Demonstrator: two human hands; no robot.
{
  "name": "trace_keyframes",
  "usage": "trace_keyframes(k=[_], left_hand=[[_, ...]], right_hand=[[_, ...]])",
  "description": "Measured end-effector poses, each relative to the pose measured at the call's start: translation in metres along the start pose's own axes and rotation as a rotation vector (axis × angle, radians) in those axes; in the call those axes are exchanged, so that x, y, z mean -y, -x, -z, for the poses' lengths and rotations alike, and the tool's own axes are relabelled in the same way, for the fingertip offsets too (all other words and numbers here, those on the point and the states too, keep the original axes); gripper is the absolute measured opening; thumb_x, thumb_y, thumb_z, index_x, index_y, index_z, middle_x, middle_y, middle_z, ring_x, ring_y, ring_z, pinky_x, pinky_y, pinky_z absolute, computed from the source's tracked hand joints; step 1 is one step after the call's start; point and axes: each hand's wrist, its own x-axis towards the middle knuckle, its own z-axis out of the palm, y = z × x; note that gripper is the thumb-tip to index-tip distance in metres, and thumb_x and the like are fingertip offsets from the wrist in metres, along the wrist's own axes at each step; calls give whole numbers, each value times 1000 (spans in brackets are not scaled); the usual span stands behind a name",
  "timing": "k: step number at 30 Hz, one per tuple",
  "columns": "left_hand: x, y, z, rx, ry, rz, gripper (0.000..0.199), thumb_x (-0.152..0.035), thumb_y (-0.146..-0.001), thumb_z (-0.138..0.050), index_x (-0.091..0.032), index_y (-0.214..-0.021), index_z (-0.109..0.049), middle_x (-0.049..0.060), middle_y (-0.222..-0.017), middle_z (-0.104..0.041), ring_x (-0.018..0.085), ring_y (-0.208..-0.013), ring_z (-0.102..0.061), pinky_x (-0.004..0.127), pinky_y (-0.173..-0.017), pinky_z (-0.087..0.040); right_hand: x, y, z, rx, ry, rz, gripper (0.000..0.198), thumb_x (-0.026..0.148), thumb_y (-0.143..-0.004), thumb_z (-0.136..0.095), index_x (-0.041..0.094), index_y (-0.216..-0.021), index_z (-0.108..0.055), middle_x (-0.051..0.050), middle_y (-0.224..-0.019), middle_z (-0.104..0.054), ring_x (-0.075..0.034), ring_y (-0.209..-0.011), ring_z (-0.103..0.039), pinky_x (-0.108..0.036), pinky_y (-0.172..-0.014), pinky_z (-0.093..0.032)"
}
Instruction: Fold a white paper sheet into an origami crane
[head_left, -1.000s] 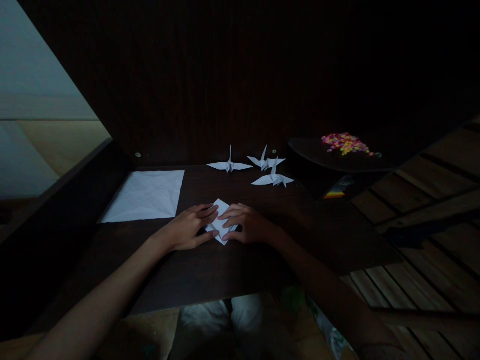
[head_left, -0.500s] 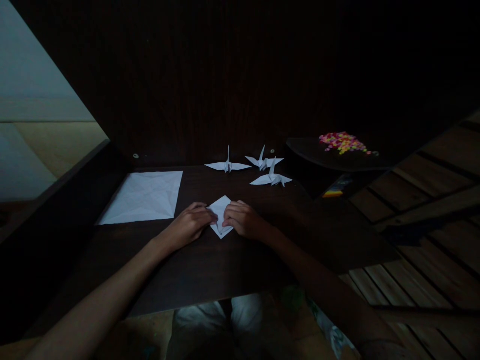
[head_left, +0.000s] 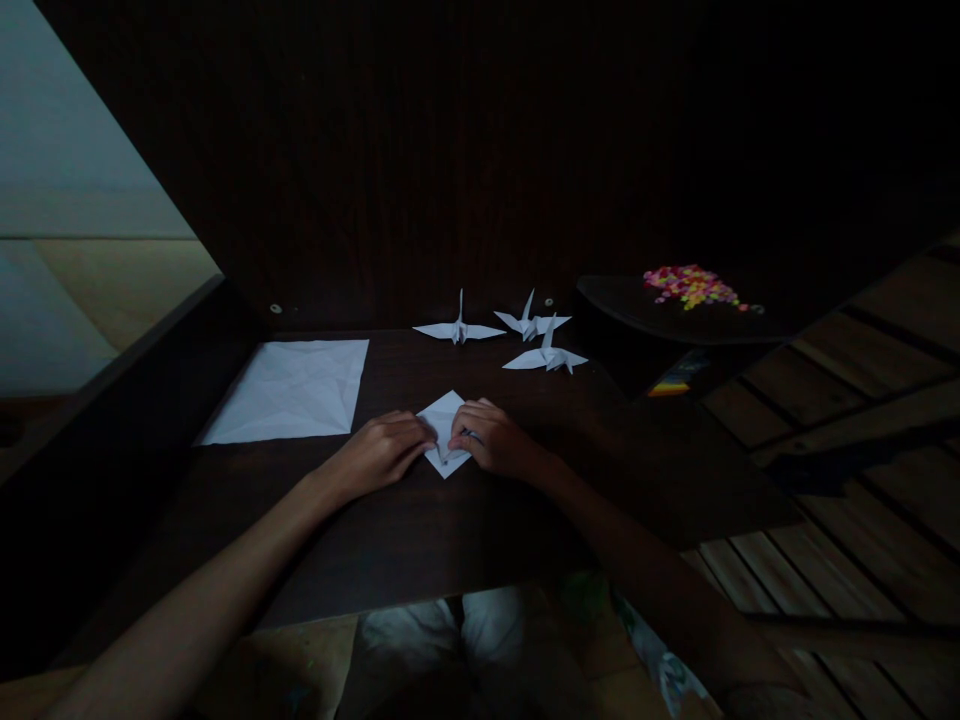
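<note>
A small folded white paper (head_left: pixel 445 408) lies diamond-wise on the dark wooden desk, one corner pointing toward me. On its left side my left hand (head_left: pixel 394 445) is closed, its fingertips gripping the edge and a flap. My right hand (head_left: pixel 487 436) has curled fingers on the right side, thumb and forefinger pinching a flap near the middle. The fingers hide both side corners. Beyond the hands stand three white paper cranes: one (head_left: pixel 460 331) on the left, one (head_left: pixel 531 325) behind, and one (head_left: pixel 547 356) in front of it.
A creased white sheet (head_left: pixel 292 390) lies flat at the left, beside the desk's raised side board (head_left: pixel 112 385). At the back right a dark corner shelf (head_left: pixel 622 305) holds a pile of small colourful pieces (head_left: pixel 694 287). A dark back panel (head_left: pixel 412 150) rises behind the cranes.
My right thumb and fingers have shifted slightly on the paper, and the flap under them looks a little more raised. The whole view has moved slightly; the cranes and sheet stay put.
</note>
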Motion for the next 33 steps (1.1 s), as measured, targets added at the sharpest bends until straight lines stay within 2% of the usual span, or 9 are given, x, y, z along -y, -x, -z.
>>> trace_keyframes(k=[3, 8, 11, 15, 18, 22, 25, 29, 33], left_hand=[[0, 0, 1, 3, 56, 7, 23, -23, -94, -45, -15, -95, -67, 9, -93, -69, 19, -88, -63, 35, -83, -50], [-3, 1, 1, -23, 181, 64, 23, -24, -94, -47, -17, -99, -69, 7, -97, -71, 18, -90, -64, 32, -84, -49], [-4, 1, 0, -46, 204, 145, 22, -27, -93, -49, -17, -98, -68, 6, -94, -71, 17, -85, -65, 30, -80, -50], [-5, 0, -3, -112, 205, 211, 22, -30, -93, -49, -17, -92, -67, 5, -90, -69, 17, -82, -64, 30, -79, -50], [-7, -1, -4, -94, 184, 227, 23, -33, -91, -51, -17, -100, -65, 6, -95, -68, 18, -87, -64, 30, -81, -51], [-7, -4, -7, -14, 125, 266, 39, -34, -86, -57, -17, -122, -55, 10, -113, -64, 22, -102, -61, 35, -91, -48], [-7, -5, -8, 3, 97, 302, 44, -27, -84, -57, -18, -126, -51, 9, -114, -63, 23, -103, -59, 38, -92, -48], [-7, -5, -9, 8, 51, 333, 49, -16, -78, -57, -18, -126, -50, 8, -106, -64, 23, -97, -59, 37, -87, -50], [-5, -4, -11, -16, 12, 345, 54, -17, -76, -58, -15, -128, -46, 11, -120, -60, 26, -108, -54, 41, -94, -46]], right_hand=[[2, 1, 3, 14, -15, 6, 18, 31, -85, -63, 18, -75, -56, -1, -76, -62, -16, -77, -55, -30, -74, -34], [5, 2, 4, 25, -15, 55, 37, 48, -71, -74, 16, -84, -59, -3, -80, -64, -18, -79, -57, -31, -75, -36], [4, 2, 2, 25, 41, 73, 24, 38, -82, -65, 17, -75, -58, -3, -75, -61, -17, -76, -55, -30, -74, -38], [2, 1, -2, 3, 76, 46, 21, 26, -91, -51, 17, -73, -57, -5, -75, -60, -17, -74, -52, -29, -72, -42], [3, -1, -2, -7, 42, 3, 17, 24, -91, -50, 17, -78, -58, -5, -77, -61, -18, -78, -54, -30, -75, -44], [4, 0, -1, -15, -33, -34, 13, 23, -90, -52, 17, -82, -59, -6, -81, -63, -18, -81, -57, -30, -77, -46], [-1, 2, 0, -9, -13, -28, 3, 21, -80, -62, 18, -80, -60, -5, -83, -64, -19, -83, -56, -33, -79, -46], [-8, 5, 1, 6, 14, -26, 26, 12, -65, -67, 17, -90, -63, -8, -98, -65, -22, -92, -55, -37, -84, -46], [-10, 5, 1, 10, 24, -44, 40, 13, -67, -65, 16, -106, -61, -10, -110, -63, -24, -101, -53, -41, -91, -44]])
